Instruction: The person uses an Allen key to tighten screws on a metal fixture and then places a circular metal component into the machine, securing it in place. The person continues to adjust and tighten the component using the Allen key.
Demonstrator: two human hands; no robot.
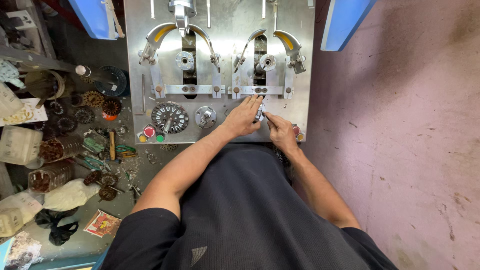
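Head view: two hands work at the near edge of one steel machine plate (300, 100). The left hand (243, 117) lies with fingers extended over a small metal part (259, 113); the right hand (280, 131) pinches the same part from its right side. The plate carries two curved-arm stations side by side, one slotted round stator (170, 117) near its left edge, and one red button (149, 131) beside one green button (160, 137). Several dark stators, plastic jars and hand tools crowd the bench (150, 165) left of the plate.
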